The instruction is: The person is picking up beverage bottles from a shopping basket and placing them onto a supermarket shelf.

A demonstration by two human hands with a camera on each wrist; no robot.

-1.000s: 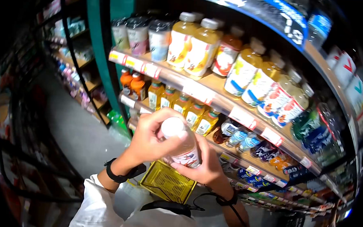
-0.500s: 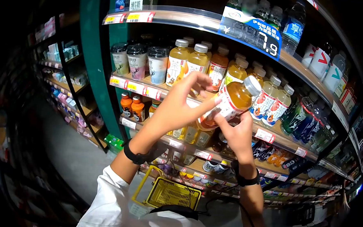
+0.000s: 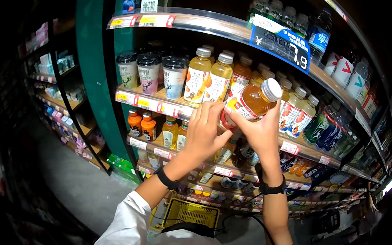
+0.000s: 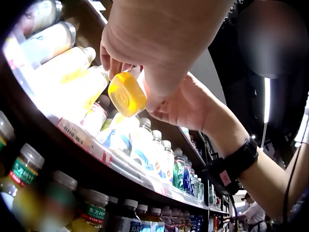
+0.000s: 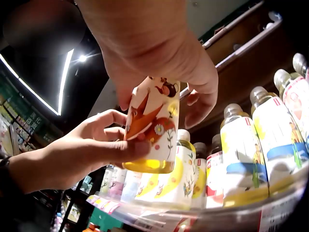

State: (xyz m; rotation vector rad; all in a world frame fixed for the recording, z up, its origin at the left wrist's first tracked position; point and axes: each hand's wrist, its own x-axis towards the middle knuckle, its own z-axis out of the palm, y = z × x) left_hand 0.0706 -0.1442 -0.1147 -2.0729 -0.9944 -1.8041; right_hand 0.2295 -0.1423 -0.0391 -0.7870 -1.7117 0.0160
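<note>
A tea bottle (image 3: 254, 102) with amber drink, a white-and-red label and a silvery cap is tilted in front of the shelf, its cap toward the upper right. My right hand (image 3: 264, 131) grips it around the body, thumb across the label. At the lower end is my left hand (image 3: 202, 131); in the right wrist view the left thumb presses the printed label (image 5: 157, 116) while the fingers bend behind the bottle. The bottle's base (image 4: 126, 96) faces the left wrist camera. Behind it stand similar yellow tea bottles (image 3: 197, 80).
Lidded cups (image 3: 174, 79) stand left of the tea bottles. A blue price sign (image 3: 281, 42) hangs on the shelf above. More drinks line the lower shelves. A yellow basket (image 3: 190, 213) is below me, and an aisle floor (image 3: 83, 192) lies at the left.
The bottle has risen from low before my body to the shelf front. My left hand's fingers, spread half a second ago, have come down onto the bottle's lower end.
</note>
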